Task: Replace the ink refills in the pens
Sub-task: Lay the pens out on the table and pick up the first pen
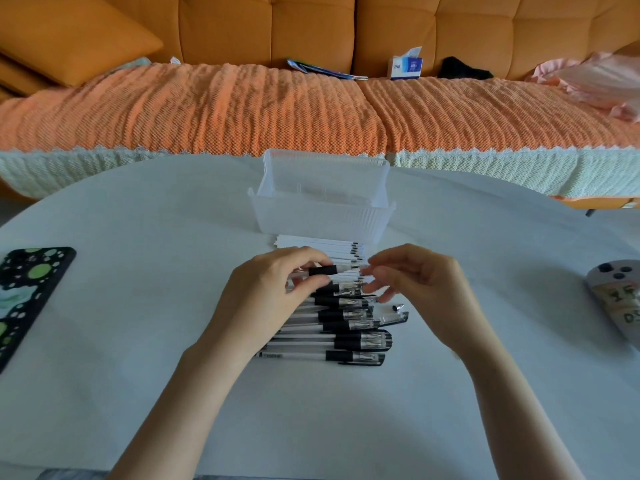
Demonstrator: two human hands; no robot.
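A row of pens is laid side by side on the white table, close to the person. Each pen is thin and light, with a black rubber grip and a shiny metal tip. A loose cap and a small metal tip piece are seen just beside the row.

One pen is held above the row. It is pinched at its black grip by the fingers of the left hand. The tip end is met by the fingers of the right hand, which look closed on it, but this part is blurred. The pen is judged stiff and smooth, so it may slip. The rubber grip is the best place to be held. The thin refill inside is likely bendy and should be pulled straight.

A little farther, a stack of white refills is laid on the table, touching a clear plastic box.

The table is flat and smooth, so round pens may roll. A phone is at the left, and a grey remote at the right.

Beyond the table, an orange sofa is seen, with a blanket, a tissue box and a cushion on it.
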